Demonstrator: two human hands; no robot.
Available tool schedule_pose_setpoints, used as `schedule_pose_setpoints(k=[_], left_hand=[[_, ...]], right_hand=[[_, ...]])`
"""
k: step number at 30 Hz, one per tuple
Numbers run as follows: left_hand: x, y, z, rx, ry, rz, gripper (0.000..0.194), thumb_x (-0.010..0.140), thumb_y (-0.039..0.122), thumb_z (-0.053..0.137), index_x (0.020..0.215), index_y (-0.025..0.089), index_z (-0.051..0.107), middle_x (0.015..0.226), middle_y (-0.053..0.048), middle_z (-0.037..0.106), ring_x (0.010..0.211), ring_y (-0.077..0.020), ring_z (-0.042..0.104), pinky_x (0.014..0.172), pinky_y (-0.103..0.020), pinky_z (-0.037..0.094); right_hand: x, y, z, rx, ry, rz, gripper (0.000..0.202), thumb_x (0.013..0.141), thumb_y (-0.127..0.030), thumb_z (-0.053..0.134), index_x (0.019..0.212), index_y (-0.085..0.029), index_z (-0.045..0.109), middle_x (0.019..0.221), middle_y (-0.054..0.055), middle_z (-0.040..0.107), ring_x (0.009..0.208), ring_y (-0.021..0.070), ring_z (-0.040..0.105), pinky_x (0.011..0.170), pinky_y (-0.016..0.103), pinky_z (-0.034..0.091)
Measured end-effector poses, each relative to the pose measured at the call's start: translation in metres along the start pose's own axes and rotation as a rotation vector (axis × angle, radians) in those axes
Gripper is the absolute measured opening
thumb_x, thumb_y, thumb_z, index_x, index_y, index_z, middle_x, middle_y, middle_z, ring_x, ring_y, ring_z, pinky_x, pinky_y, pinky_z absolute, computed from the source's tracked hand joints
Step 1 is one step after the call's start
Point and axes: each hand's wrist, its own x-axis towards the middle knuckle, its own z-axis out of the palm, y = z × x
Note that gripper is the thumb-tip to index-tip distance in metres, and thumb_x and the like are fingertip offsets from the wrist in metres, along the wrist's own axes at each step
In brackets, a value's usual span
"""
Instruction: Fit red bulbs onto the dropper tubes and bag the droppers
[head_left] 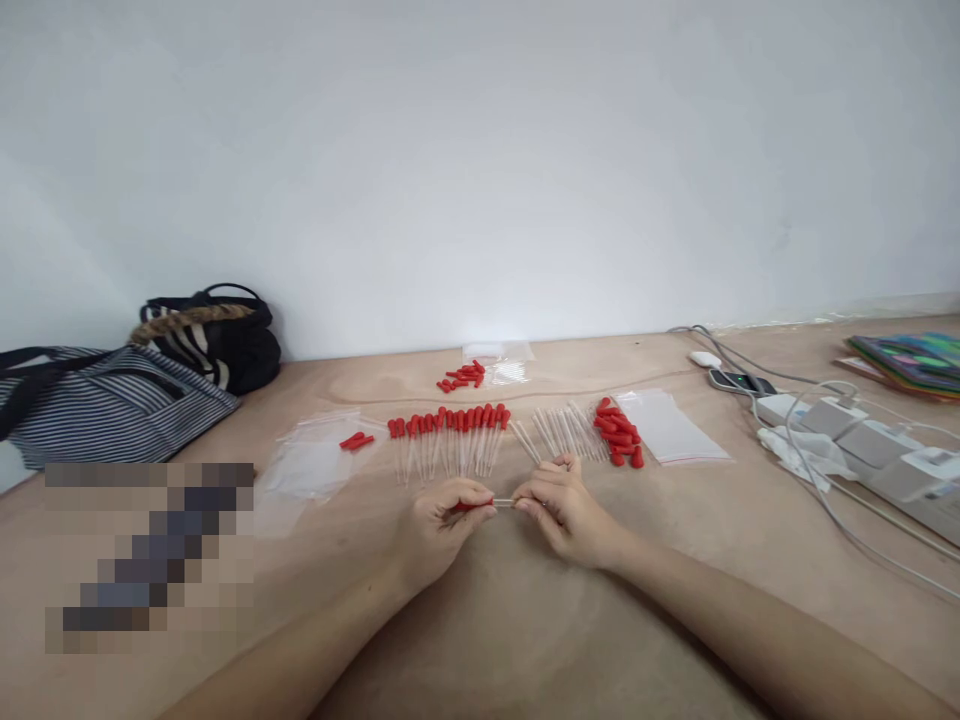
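Note:
Between thumb and fingers, my left hand (442,518) pinches a red rubber dropper bulb (466,506), mostly covered by the fingers. My right hand (561,508) grips a clear glass pipette tube (503,503) whose end meets the bulb. How deep the tube sits in the bulb is hidden. Beyond my hands lies a row of droppers with red bulbs (450,422), tips toward me. Right of it are several bare glass tubes (568,432) and a pile of loose red bulbs (619,432).
Plastic bags (311,455) with a few red bulbs (356,441) lie left; another bag (675,428) lies right. More bulbs (465,375) and tubes (507,372) sit near the wall. Striped bag (120,405), black bag (225,345), power strip with chargers (862,440) and cables flank the table. One left patch is pixelated.

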Motion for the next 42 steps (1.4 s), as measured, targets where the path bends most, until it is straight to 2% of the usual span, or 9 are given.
schedule_pose_setpoints(k=[9,15,18,23,26,29,33,36,42], left_hand=[[-0.003,0.005,0.010,-0.098,0.040,-0.138,0.008,0.065,0.021,0.068,0.060,0.017,0.064,0.065,-0.002,0.065,0.059,-0.0125,0.059,0.054,-0.022,0.048],[0.003,0.014,0.006,-0.363,0.003,-0.505,0.025,0.055,0.023,0.075,0.076,0.017,0.065,0.066,0.001,0.065,0.062,-0.0133,0.061,0.061,-0.024,0.050],[0.003,0.019,0.010,-0.519,0.081,-0.655,0.044,0.052,0.024,0.078,0.091,0.017,0.059,0.069,0.001,0.066,0.068,-0.0135,0.062,0.068,-0.025,0.050],[0.007,0.021,0.016,-0.605,0.202,-0.662,0.034,0.057,0.034,0.075,0.078,0.015,0.056,0.071,-0.001,0.065,0.066,-0.0119,0.061,0.067,-0.024,0.050],[0.025,0.016,-0.010,-0.514,0.285,-0.626,0.042,0.058,0.035,0.073,0.089,0.017,0.050,0.066,0.003,0.062,0.063,-0.0125,0.062,0.064,-0.025,0.051],[0.045,0.001,-0.057,-0.269,0.181,-0.713,0.047,0.057,0.029,0.073,0.091,0.019,0.042,0.059,0.005,0.060,0.054,-0.0134,0.062,0.054,-0.025,0.050],[0.056,-0.030,-0.108,0.067,0.191,-0.801,0.055,0.056,0.022,0.071,0.099,0.017,0.038,0.043,0.011,0.052,0.043,-0.0130,0.057,0.050,-0.025,0.048],[0.057,-0.051,-0.121,0.328,0.110,-0.810,0.056,0.056,0.027,0.070,0.102,0.015,0.040,0.039,0.011,0.050,0.039,-0.0152,0.056,0.045,-0.023,0.042],[0.066,-0.065,-0.117,0.589,-0.004,-0.802,0.043,0.060,0.032,0.066,0.094,0.015,0.047,0.037,0.009,0.052,0.040,-0.0160,0.055,0.046,-0.022,0.038]], right_hand=[[-0.001,-0.002,-0.002,0.056,-0.033,-0.021,0.016,0.083,-0.018,0.043,0.075,-0.017,0.057,0.065,0.000,0.058,0.068,0.0125,0.049,0.074,0.033,0.025],[0.002,-0.001,-0.004,0.109,-0.078,0.029,0.018,0.084,-0.019,0.042,0.076,-0.018,0.058,0.066,-0.001,0.060,0.070,0.0124,0.050,0.077,0.034,0.023],[0.005,-0.004,-0.001,0.135,-0.036,0.094,0.020,0.085,-0.021,0.042,0.077,-0.020,0.059,0.067,-0.002,0.060,0.068,0.0119,0.050,0.078,0.035,0.022],[0.005,-0.011,0.005,0.101,-0.013,0.124,0.025,0.088,-0.025,0.039,0.075,-0.022,0.061,0.067,-0.003,0.061,0.068,0.0109,0.050,0.078,0.034,0.021],[0.003,-0.009,0.005,-0.018,0.032,0.109,0.021,0.087,-0.029,0.042,0.083,-0.022,0.061,0.070,-0.002,0.062,0.071,0.0116,0.051,0.079,0.033,0.021],[0.001,0.001,0.004,-0.169,0.116,0.149,0.017,0.084,-0.027,0.046,0.083,-0.021,0.062,0.069,-0.001,0.062,0.072,0.0134,0.052,0.079,0.034,0.021],[0.006,0.017,0.006,-0.341,0.194,0.242,0.016,0.081,-0.023,0.047,0.079,-0.020,0.063,0.072,0.002,0.063,0.074,0.0154,0.052,0.080,0.036,0.020],[0.015,0.027,0.009,-0.439,0.188,0.313,0.018,0.081,-0.025,0.046,0.080,-0.020,0.063,0.078,0.005,0.064,0.080,0.0182,0.051,0.081,0.037,0.019],[0.037,0.034,0.013,-0.592,0.085,0.480,0.022,0.082,-0.030,0.043,0.080,-0.018,0.061,0.088,0.009,0.064,0.089,0.0239,0.049,0.082,0.043,0.020]])
